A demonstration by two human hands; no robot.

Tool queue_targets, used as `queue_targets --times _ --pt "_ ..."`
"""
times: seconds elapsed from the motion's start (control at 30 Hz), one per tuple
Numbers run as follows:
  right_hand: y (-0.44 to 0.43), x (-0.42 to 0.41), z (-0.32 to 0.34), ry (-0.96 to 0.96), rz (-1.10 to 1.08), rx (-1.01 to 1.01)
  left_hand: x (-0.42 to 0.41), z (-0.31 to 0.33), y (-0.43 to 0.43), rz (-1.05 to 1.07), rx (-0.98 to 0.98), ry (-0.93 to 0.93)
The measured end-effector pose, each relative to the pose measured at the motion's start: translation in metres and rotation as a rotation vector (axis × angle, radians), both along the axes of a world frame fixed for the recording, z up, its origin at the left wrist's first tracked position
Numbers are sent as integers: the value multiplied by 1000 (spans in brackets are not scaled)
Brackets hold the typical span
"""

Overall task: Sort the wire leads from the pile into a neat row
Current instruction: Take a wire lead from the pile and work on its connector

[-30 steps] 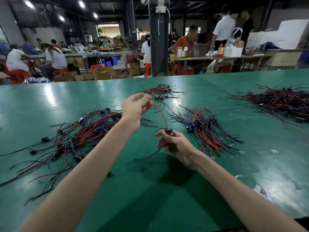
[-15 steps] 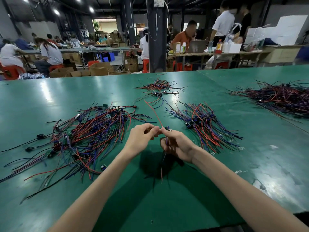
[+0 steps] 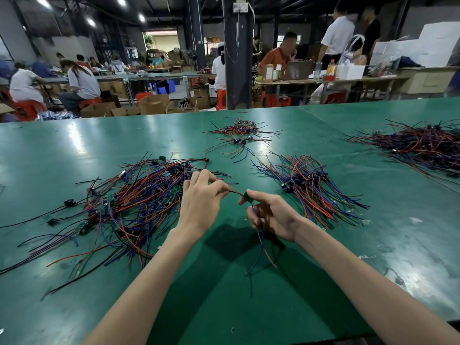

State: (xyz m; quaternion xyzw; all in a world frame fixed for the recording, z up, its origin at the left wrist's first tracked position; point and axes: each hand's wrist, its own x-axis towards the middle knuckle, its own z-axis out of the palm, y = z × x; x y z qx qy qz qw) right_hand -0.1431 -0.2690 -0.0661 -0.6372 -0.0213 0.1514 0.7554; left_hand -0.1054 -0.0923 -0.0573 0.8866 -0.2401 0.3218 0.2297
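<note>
A tangled pile [image 3: 129,202] of red, blue and black wire leads lies on the green table [image 3: 224,307] at the left. A tidier fanned bundle [image 3: 308,185] of leads lies to the right of my hands. My left hand [image 3: 201,202] pinches a red-and-black wire lead [image 3: 235,192] between thumb and fingertips. My right hand [image 3: 271,215] holds the same lead's small green connector end [image 3: 247,196], and grips blue and red wires [image 3: 260,245] that hang down from the fist over the table.
A small heap of leads [image 3: 239,135] lies further back at the middle, and a large dark heap [image 3: 423,145] at the far right. Beyond the table edge stand a dark pillar [image 3: 237,58], cardboard boxes, other tables and several seated and standing people.
My left hand came back from the far heap to meet the right hand, then pulled slightly left, stretching a lead between both hands. The camera tilted down a little.
</note>
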Motion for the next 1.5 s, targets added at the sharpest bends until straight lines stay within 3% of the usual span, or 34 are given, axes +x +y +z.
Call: queue_targets --times 0.07,0.2,0.4,0.53,0.8,1.07,1.37,1.5 --pt "0 -1 1 -12 20 -34 -2 0 0 -20 -51 -16" --pt "0 -1 4 -20 13 -91 -3 -4 -5 -79 -192 148" --pt "4 2 -1 -83 -58 -139 -3 -5 -16 -293 -815 722" --pt "8 2 -5 -94 -55 -150 -6 -5 -20 -348 -1051 903" --pt "9 -1 -5 -79 -21 -174 -7 -5 -21 -338 -1028 981" --pt "7 -2 4 25 19 -128 -6 1 -19 -355 -1181 1086" --pt "4 -3 1 45 208 -121 1 1 -13 -250 -1327 960" --pt "4 -4 3 46 204 -135 2 1 -13 -285 -1388 995"
